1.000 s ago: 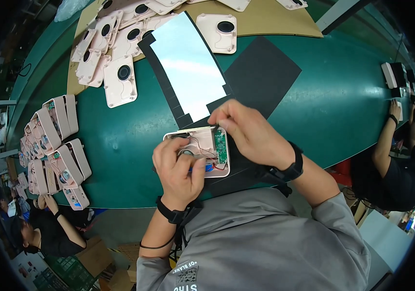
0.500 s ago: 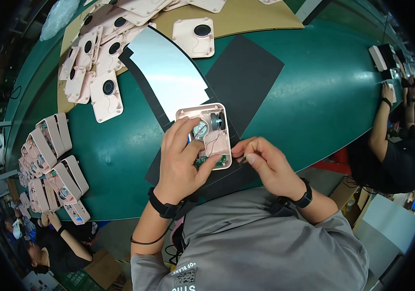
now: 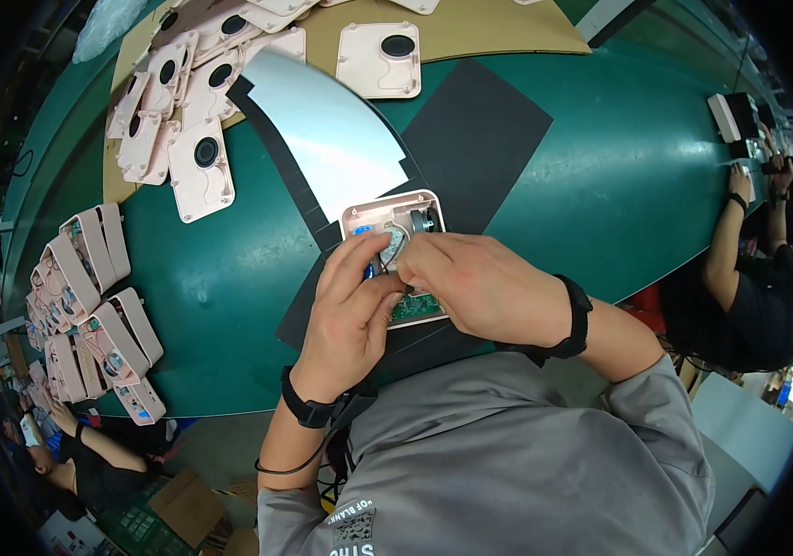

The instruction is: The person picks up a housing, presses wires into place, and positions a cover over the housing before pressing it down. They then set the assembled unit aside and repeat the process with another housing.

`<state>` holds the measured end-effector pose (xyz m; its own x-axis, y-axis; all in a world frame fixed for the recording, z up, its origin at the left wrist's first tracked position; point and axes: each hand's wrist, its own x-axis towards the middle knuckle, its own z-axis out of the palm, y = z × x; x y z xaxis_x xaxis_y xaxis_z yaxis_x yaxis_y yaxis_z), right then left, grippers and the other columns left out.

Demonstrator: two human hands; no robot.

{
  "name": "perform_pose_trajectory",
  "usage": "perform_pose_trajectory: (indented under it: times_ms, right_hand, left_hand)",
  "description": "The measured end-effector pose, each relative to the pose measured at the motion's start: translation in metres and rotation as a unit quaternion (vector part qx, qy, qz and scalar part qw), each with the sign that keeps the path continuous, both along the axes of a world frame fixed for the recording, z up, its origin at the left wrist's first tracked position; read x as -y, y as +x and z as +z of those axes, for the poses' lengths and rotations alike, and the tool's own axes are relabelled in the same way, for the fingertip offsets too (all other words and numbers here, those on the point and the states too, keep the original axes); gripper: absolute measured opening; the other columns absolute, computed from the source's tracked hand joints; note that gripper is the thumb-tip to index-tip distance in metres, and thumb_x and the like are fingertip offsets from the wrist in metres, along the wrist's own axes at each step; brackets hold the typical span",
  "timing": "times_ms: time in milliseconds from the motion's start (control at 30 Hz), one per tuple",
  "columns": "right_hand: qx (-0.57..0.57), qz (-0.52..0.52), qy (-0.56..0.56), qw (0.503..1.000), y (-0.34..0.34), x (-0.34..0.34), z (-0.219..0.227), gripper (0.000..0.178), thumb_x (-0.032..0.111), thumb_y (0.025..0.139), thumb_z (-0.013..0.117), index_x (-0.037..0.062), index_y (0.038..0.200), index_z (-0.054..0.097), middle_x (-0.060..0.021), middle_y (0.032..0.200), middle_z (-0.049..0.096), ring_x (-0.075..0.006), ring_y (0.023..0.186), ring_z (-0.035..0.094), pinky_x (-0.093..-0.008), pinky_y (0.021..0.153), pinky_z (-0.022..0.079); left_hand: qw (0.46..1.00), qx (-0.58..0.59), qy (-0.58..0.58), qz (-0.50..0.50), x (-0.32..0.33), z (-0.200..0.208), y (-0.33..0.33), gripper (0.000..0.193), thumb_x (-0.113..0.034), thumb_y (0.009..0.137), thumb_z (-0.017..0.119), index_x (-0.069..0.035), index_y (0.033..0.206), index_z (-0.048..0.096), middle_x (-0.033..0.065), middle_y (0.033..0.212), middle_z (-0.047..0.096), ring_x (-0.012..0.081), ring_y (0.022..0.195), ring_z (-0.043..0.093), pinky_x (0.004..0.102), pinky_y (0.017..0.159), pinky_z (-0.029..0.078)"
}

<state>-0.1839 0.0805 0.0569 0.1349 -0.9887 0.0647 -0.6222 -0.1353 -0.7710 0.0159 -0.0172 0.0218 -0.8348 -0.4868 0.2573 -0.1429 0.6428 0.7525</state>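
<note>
A pale pink plastic housing (image 3: 387,201), open side up, lies in front of me on dark sheets. Inside it are a green circuit board (image 3: 418,307) at the near end, a dark round speaker-like part (image 3: 421,221) at the far right, and a thin wire (image 3: 403,232) curving past a round metallic part. My left hand (image 3: 346,315) reaches over the housing's left side, thumb and fingertips closed together above the board. Over the right wall comes my right hand (image 3: 498,285), its fingers pinched close against the left fingertips. Whatever the fingertips grip is hidden.
Beyond the housing lie a shiny curved sheet (image 3: 332,139) and a black sheet (image 3: 480,139). Pink panels with black ovals (image 3: 200,176) pile up at the far left on cardboard (image 3: 484,42). Filled pink housings (image 3: 91,278) stand left. Co-workers (image 3: 735,269) sit at both sides.
My right hand has moved left from beside the housing to inside it, meeting my left fingertips. The left thumb has closed in toward the fingers.
</note>
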Motion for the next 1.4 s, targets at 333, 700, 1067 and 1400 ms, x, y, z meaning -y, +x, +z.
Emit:
perform_pose_trajectory:
  times_ms: [333, 700, 1067, 1400]
  right_hand:
    - [-0.061, -0.011, -0.038, 0.997, 0.005, 0.003, -0.006, 0.021, 0.012, 0.094, 0.064, -0.0006, 0.11, 0.058, -0.0168, 0.104, 0.067, -0.0353, 0.098, 0.07, -0.0448, 0.081, 0.058]
    - [0.009, -0.097, -0.082, 0.992, 0.018, -0.003, -0.033, 0.014, 0.016, 0.091, 0.067, 0.004, 0.093, 0.059, -0.0153, 0.098, 0.065, -0.0353, 0.077, 0.07, -0.0448, 0.06, 0.056]
    - [0.022, -0.099, -0.051, 0.994, 0.017, -0.016, -0.028, 0.015, 0.012, 0.089, 0.066, -0.0017, 0.095, 0.063, -0.0166, 0.091, 0.064, -0.0367, 0.083, 0.068, -0.0481, 0.069, 0.054]
    - [-0.04, -0.114, -0.046, 0.992, 0.005, -0.018, -0.02, 0.012, 0.009, 0.092, 0.067, 0.007, 0.103, 0.064, -0.0089, 0.096, 0.063, -0.0303, 0.085, 0.069, -0.0416, 0.069, 0.056]
  left_hand:
    - [1.0, -0.004, 0.028, 0.006, 0.002, -0.001, -0.003, 0.012, -0.001, 0.087, 0.075, 0.001, 0.099, 0.073, 0.0194, 0.141, 0.063, 0.0434, 0.136, 0.054, 0.0492, 0.11, 0.046]
    - [0.994, -0.016, -0.072, 0.076, -0.017, -0.012, 0.005, 0.008, -0.001, 0.085, 0.074, 0.001, 0.092, 0.071, 0.0234, 0.131, 0.067, 0.0448, 0.124, 0.061, 0.0531, 0.107, 0.048]
    - [0.982, -0.048, -0.164, 0.082, -0.022, -0.021, -0.007, 0.013, -0.004, 0.094, 0.072, 0.002, 0.106, 0.069, 0.0233, 0.124, 0.068, 0.0425, 0.113, 0.066, 0.0492, 0.099, 0.053]
    - [0.993, -0.02, -0.084, 0.077, -0.021, -0.013, -0.017, 0.021, 0.001, 0.085, 0.077, -0.001, 0.104, 0.068, 0.0208, 0.131, 0.066, 0.0427, 0.121, 0.062, 0.0504, 0.104, 0.049]
